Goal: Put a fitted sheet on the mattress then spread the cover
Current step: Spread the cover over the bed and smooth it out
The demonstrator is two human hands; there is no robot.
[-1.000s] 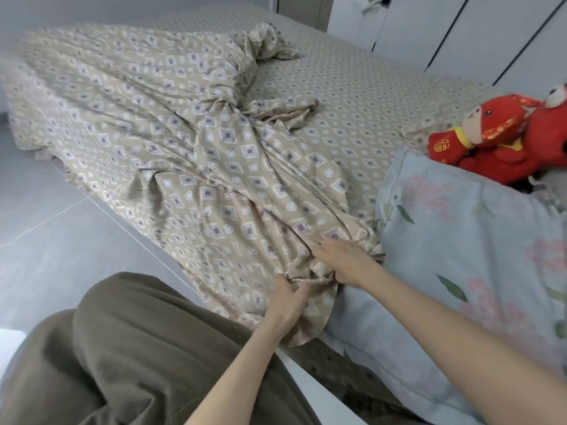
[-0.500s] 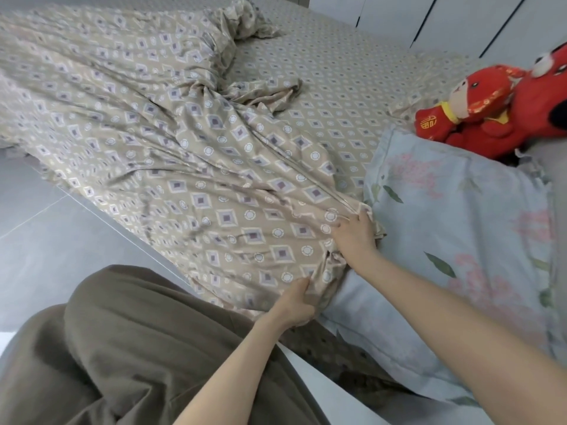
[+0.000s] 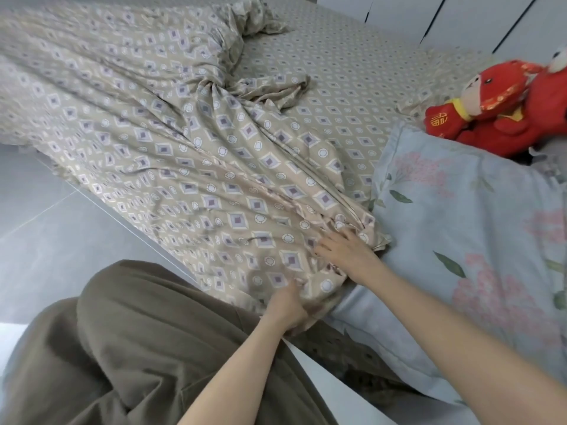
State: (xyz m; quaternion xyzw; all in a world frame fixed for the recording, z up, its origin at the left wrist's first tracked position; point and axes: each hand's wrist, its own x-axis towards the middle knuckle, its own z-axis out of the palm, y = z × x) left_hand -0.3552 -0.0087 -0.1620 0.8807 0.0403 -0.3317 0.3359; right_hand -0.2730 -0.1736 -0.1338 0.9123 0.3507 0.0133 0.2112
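A beige cover (image 3: 171, 154) with a diamond pattern lies bunched and creased over the near side of the bed, hanging over the edge. Under it the fitted sheet (image 3: 346, 75), same pattern, covers the mattress. My left hand (image 3: 290, 305) grips the cover's near corner at the bed edge. My right hand (image 3: 343, 251) lies flat on the cover's edge, fingers spread, beside the pillow.
A pale blue floral pillow (image 3: 478, 240) lies at the right. A red plush toy (image 3: 503, 105) sits behind it. White wardrobe doors (image 3: 460, 16) stand beyond the bed. Grey floor (image 3: 46, 234) is at the left; my knee in olive trousers (image 3: 138, 348) is below.
The cover's near end has been drawn flatter and its folds smoothed. My right hand has opened from gripping the edge and now lies flat on it.
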